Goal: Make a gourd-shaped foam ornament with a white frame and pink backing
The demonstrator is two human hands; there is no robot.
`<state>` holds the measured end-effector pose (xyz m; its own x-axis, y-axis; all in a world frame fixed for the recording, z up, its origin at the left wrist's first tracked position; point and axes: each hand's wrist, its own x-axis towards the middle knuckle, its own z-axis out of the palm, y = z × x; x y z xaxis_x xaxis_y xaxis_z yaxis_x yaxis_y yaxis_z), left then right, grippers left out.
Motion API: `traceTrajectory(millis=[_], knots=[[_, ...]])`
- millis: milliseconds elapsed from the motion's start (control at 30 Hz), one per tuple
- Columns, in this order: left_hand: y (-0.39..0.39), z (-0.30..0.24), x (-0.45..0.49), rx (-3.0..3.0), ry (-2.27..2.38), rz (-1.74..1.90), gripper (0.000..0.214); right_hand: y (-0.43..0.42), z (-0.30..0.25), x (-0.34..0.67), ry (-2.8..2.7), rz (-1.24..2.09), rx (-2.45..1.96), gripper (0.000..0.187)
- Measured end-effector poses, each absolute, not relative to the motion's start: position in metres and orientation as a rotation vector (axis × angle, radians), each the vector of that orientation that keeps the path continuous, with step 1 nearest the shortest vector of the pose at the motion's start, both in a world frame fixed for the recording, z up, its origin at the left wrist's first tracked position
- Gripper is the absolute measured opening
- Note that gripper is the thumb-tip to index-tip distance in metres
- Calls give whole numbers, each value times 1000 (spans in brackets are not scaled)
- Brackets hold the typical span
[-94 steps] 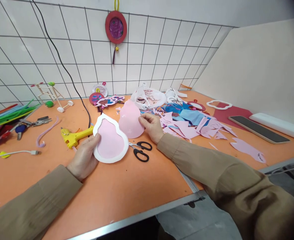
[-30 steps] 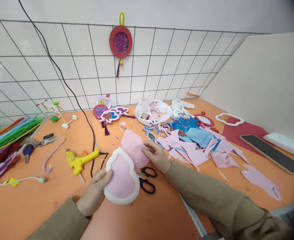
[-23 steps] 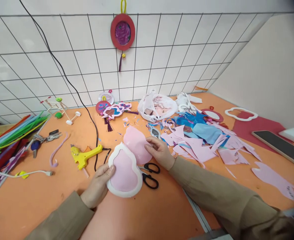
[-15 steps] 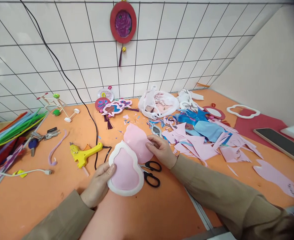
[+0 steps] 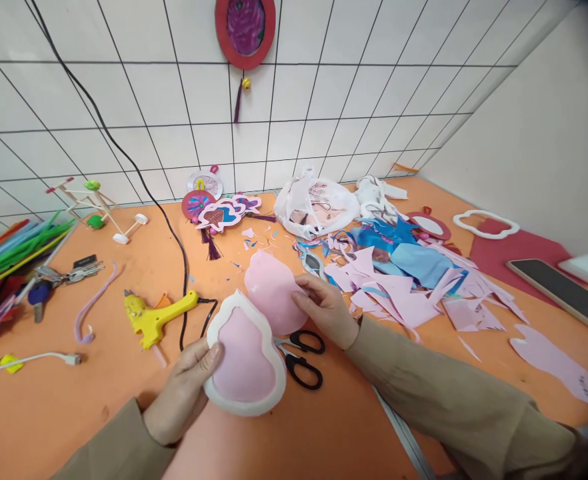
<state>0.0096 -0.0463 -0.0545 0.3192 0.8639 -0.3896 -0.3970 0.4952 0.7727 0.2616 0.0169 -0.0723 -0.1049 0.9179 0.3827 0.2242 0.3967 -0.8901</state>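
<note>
My left hand (image 5: 184, 393) grips the left edge of a gourd-shaped pink piece with a thick white rim (image 5: 247, 357), held just above the orange table (image 5: 74, 400). My right hand (image 5: 327, 310) pinches the right edge of a plain pink gourd-shaped sheet (image 5: 271, 290), which sits behind and partly under the rimmed piece. Black-handled scissors (image 5: 299, 357) lie on the table between the two hands, partly covered by the rimmed piece.
A yellow glue gun (image 5: 157, 317) with a black cord lies to the left. Keys (image 5: 59, 277), pipe cleaners (image 5: 14, 250) and a white cable (image 5: 34, 360) sit at far left. Pink and blue scraps (image 5: 404, 280), a plastic bag (image 5: 314, 207) and a phone (image 5: 559, 287) lie right.
Both hands keep their hold on the two pink pieces. The rimmed piece has come slightly nearer and lower in view, and the camera has tilted down and moved closer.
</note>
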Motion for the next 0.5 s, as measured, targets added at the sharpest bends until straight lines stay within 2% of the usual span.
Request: traceTrajectory(millis=[500], knots=[[-51, -45, 13, 529, 1037, 914, 30, 16, -70, 263, -1499, 908, -1010, 12]])
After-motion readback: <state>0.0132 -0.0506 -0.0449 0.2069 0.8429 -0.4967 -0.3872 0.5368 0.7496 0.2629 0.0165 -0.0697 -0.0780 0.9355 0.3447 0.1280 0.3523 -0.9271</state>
